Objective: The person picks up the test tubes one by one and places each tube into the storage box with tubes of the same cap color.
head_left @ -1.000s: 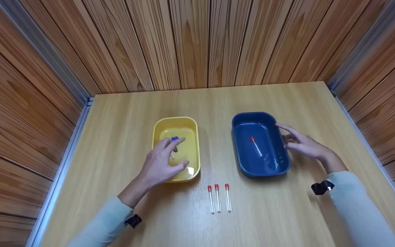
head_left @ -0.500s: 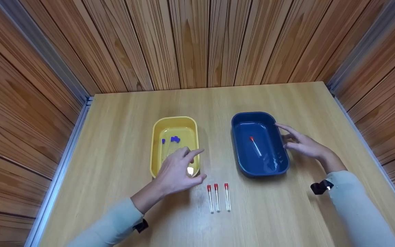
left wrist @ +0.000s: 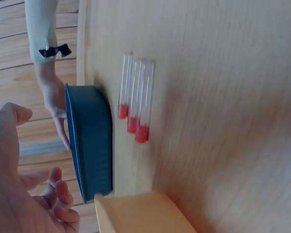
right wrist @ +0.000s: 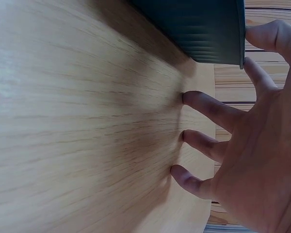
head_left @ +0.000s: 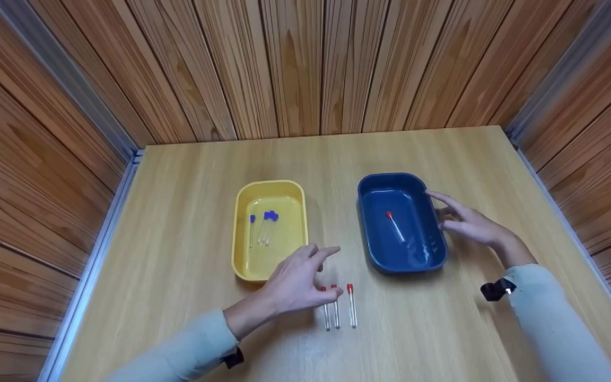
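Progress looks partial: we see one red-capped test tube (head_left: 396,228) in the blue tray (head_left: 380,201), three tubes (left wrist: 136,94) outside; left hand (head_left: 300,281) spread, empty; right hand (head_left: 470,225) extended, gripping nothing.

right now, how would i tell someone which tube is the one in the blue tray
On the table, find the blue tray, which the right hand touches. Inside it lies a clear tube, its red cap at the far end. It is the only tube in there; the other red-capped tubes lie on the table.
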Tool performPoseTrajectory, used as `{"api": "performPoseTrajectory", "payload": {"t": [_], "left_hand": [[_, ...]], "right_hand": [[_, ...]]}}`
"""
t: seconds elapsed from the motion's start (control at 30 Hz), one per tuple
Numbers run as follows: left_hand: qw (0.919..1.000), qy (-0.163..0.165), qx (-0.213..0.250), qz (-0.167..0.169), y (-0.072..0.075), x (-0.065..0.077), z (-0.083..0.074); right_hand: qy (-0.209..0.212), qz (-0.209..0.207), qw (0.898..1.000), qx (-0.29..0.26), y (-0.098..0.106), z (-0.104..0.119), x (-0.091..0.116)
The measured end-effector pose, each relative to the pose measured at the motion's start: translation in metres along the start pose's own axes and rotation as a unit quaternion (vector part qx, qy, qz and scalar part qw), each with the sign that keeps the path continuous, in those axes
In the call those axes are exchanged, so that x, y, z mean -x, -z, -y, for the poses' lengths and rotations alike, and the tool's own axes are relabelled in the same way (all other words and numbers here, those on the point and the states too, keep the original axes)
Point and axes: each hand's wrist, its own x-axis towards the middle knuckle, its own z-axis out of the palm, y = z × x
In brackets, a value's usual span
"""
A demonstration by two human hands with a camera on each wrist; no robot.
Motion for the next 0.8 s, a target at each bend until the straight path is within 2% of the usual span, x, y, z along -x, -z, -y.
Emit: {"api": "performPoseTrajectory", "payload": {"t": [0.13,0.4,0.67,0.8], "left_hand": [[0.9997,0.0,0.015,0.019,-0.007,-0.001,-0.005],[0.999,-0.001,0.03,0.033,-0.021,0.001,-0.008],[0.9981,-0.003,0.018,0.058,-0.039,0.007,-0.005],[0.9987,0.002,0.007,0.051,-0.048,0.009,-0.002]], "right_hand": [[0.006,0.001,1.0,0.003,0.001,0.001,0.0],[0.003,0.001,1.0,0.006,0.0,0.0,0.001],[0.005,-0.002,1.0,0.002,-0.001,-0.001,0.003],[0.002,-0.001,1.0,0.0,-0.001,0.0,0.003]]}}
